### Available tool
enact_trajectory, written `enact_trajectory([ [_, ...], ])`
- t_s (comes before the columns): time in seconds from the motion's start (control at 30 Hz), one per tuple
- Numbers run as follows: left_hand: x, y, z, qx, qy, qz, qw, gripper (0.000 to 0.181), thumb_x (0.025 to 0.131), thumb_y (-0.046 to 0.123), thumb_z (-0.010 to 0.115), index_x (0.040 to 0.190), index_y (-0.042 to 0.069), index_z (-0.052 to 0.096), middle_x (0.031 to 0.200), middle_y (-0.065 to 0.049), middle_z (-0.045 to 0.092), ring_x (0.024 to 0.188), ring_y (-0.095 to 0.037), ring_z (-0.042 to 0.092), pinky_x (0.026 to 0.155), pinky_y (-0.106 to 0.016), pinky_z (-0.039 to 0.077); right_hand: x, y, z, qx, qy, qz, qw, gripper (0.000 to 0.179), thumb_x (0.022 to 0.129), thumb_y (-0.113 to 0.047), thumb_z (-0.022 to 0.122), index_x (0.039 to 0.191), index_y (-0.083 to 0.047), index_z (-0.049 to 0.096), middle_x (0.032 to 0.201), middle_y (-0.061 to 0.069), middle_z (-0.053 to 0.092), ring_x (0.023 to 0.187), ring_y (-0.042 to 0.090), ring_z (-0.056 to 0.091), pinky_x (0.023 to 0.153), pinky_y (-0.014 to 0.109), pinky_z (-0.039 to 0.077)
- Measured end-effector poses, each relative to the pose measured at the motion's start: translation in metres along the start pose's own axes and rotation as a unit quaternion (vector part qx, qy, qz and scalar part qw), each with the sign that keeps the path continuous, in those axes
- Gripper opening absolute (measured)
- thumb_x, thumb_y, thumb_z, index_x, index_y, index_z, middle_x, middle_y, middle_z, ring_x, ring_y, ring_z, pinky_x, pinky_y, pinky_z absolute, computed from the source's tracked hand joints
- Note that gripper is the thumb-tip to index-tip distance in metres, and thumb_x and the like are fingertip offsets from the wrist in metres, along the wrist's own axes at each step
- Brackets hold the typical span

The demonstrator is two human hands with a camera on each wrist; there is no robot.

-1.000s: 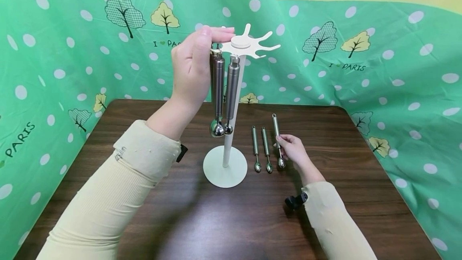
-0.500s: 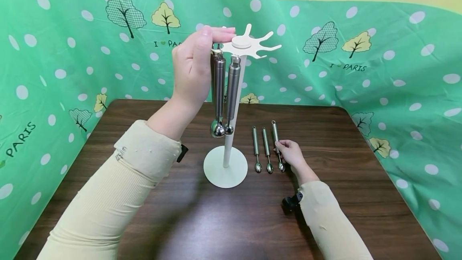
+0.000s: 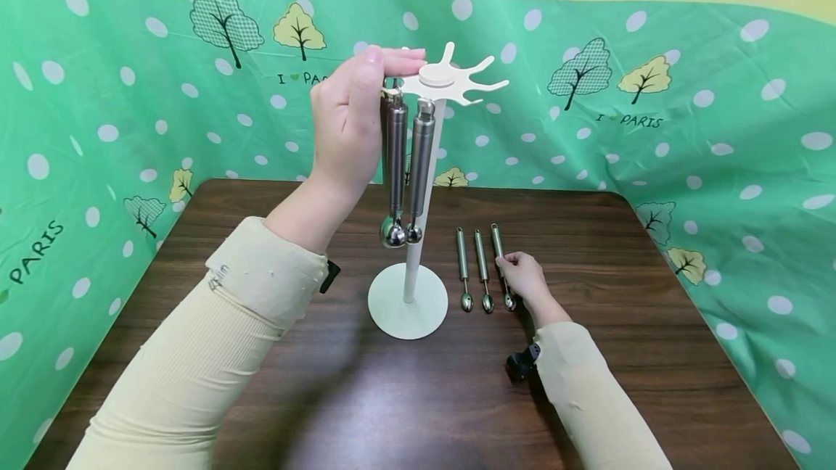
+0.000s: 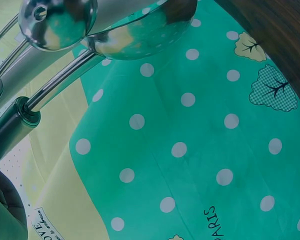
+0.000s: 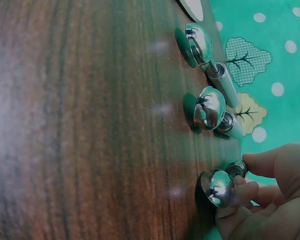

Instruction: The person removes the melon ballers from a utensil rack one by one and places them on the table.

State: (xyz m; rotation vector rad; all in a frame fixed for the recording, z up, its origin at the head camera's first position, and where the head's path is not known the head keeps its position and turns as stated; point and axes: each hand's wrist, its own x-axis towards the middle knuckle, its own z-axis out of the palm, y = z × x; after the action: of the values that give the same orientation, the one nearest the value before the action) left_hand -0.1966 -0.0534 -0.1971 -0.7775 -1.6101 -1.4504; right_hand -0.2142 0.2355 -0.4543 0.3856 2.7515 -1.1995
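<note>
A white stand (image 3: 421, 198) with a round base and a spoked top rises from the table. Several steel melon ballers (image 3: 422, 158) hang from its left side, bowls down; some overlap. My left hand (image 3: 349, 111) rests on the stand's top, its visible fingers straight and reaching towards the hub, beside the hanging handles. Two more steel scoops (image 3: 482, 267) lie parallel right of the base. Next to them, the right hand (image 3: 525, 278) pinches the handle of a third melon baller (image 5: 217, 187); its bowl lies close to the wood in the right wrist view.
The dark wooden table (image 3: 313, 397) has a green, dotted cloth (image 3: 555, 143) behind it and at both sides. Bare spokes (image 3: 486, 84) stick out from the right of the stand's top. A black wrist camera (image 3: 521, 366) sits at the right cuff.
My right hand has moved a little left and nearer with the melon baller, which now lies closer in line with the other two. The left hand stays at the stand's top.
</note>
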Motion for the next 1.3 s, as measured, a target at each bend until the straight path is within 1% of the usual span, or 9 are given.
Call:
enact_trajectory([
  [0.1, -0.0002, 0.0004, 0.0000, 0.004, -0.003, -0.001, 1.0000, 0.045, 0.099, 0.012, 0.034, 0.093, -0.006, 0.074, 0.102, -0.020, 0.075, 0.103, -0.014, 0.072, 0.096, -0.027, 0.051, 0.0001, 0.0004, 0.0004, -0.014, 0.000, -0.002, 0.9999, 0.038, 0.101, -0.025, 0.052, 0.122, 0.005, 0.060, 0.110, 0.020, 0.063, 0.094, 0.029, 0.057, 0.081, 0.037, 0.047],
  [0.23, -0.0005, 0.0007, -0.0003, 0.006, -0.007, -0.004, 1.0000, 0.045, 0.099, 0.013, 0.034, 0.094, -0.006, 0.074, 0.103, -0.020, 0.074, 0.104, -0.013, 0.071, 0.097, -0.027, 0.051, 0.0007, 0.0021, 0.0012, -0.024, 0.010, -0.006, 0.9997, 0.037, 0.101, -0.025, 0.051, 0.122, 0.004, 0.061, 0.114, 0.021, 0.063, 0.102, 0.032, 0.057, 0.089, 0.043, 0.047],
  [0.47, -0.0006, 0.0001, -0.0010, 0.015, -0.007, -0.004, 0.9999, 0.046, 0.099, 0.014, 0.033, 0.095, -0.005, 0.074, 0.104, -0.019, 0.074, 0.104, -0.012, 0.071, 0.097, -0.026, 0.051, -0.0010, 0.0024, 0.0013, -0.021, 0.038, -0.014, 0.9990, 0.038, 0.100, -0.024, 0.051, 0.123, 0.005, 0.062, 0.114, 0.022, 0.065, 0.097, 0.032, 0.061, 0.090, 0.043, 0.048],
  [0.57, -0.0001, 0.0000, -0.0005, 0.019, -0.005, 0.000, 0.9998, 0.047, 0.099, 0.014, 0.032, 0.095, -0.005, 0.074, 0.103, -0.019, 0.075, 0.103, -0.015, 0.072, 0.101, -0.025, 0.048, -0.0018, 0.0037, 0.0013, -0.014, 0.041, -0.013, 0.9990, 0.039, 0.100, -0.025, 0.052, 0.124, 0.005, 0.062, 0.114, 0.022, 0.065, 0.099, 0.032, 0.061, 0.091, 0.044, 0.048],
  [0.67, 0.0002, 0.0005, -0.0004, 0.021, -0.003, 0.001, 0.9998, 0.047, 0.100, 0.014, 0.032, 0.094, -0.005, 0.074, 0.103, -0.019, 0.075, 0.103, -0.015, 0.072, 0.101, -0.025, 0.048, -0.0038, 0.0037, 0.0010, -0.008, 0.038, -0.012, 0.9992, 0.042, 0.099, -0.027, 0.053, 0.127, 0.004, 0.061, 0.117, 0.022, 0.064, 0.103, 0.033, 0.060, 0.092, 0.044, 0.048],
  [0.8, 0.0004, 0.0016, -0.0007, 0.025, -0.004, -0.002, 0.9997, 0.046, 0.100, 0.014, 0.033, 0.094, -0.005, 0.074, 0.104, -0.018, 0.075, 0.103, -0.013, 0.072, 0.097, -0.025, 0.051, -0.0056, 0.0032, 0.0004, -0.003, 0.039, -0.008, 0.9992, 0.043, 0.099, -0.028, 0.054, 0.128, 0.003, 0.062, 0.118, 0.021, 0.064, 0.100, 0.030, 0.061, 0.086, 0.039, 0.050],
  [0.93, 0.0005, 0.0014, -0.0009, 0.028, -0.006, -0.005, 0.9996, 0.046, 0.101, 0.014, 0.033, 0.095, -0.004, 0.075, 0.104, -0.018, 0.075, 0.103, -0.012, 0.072, 0.096, -0.025, 0.051, -0.0051, 0.0046, 0.0006, 0.013, 0.042, -0.003, 0.9990, 0.043, 0.098, -0.029, 0.056, 0.127, 0.002, 0.062, 0.115, 0.019, 0.064, 0.081, 0.020, 0.063, 0.069, 0.028, 0.050],
  [1.07, 0.0007, 0.0013, -0.0009, 0.029, -0.007, -0.007, 0.9995, 0.046, 0.101, 0.014, 0.034, 0.095, -0.004, 0.075, 0.103, -0.017, 0.075, 0.102, -0.010, 0.072, 0.093, -0.025, 0.052, -0.0043, 0.0062, -0.0002, 0.041, 0.048, 0.007, 0.9980, 0.043, 0.097, -0.029, 0.058, 0.128, 0.001, 0.062, 0.106, 0.014, 0.061, 0.062, 0.008, 0.056, 0.055, 0.021, 0.047],
  [1.3, 0.0012, 0.0015, -0.0015, 0.025, -0.004, -0.015, 0.9996, 0.045, 0.101, 0.015, 0.035, 0.094, -0.003, 0.075, 0.102, -0.016, 0.076, 0.101, -0.009, 0.072, 0.092, -0.025, 0.053, -0.0044, 0.0047, -0.0035, 0.083, 0.059, 0.008, 0.9948, 0.043, 0.096, -0.031, 0.058, 0.127, -0.001, 0.062, 0.097, 0.007, 0.059, 0.057, 0.009, 0.055, 0.049, 0.021, 0.046],
])
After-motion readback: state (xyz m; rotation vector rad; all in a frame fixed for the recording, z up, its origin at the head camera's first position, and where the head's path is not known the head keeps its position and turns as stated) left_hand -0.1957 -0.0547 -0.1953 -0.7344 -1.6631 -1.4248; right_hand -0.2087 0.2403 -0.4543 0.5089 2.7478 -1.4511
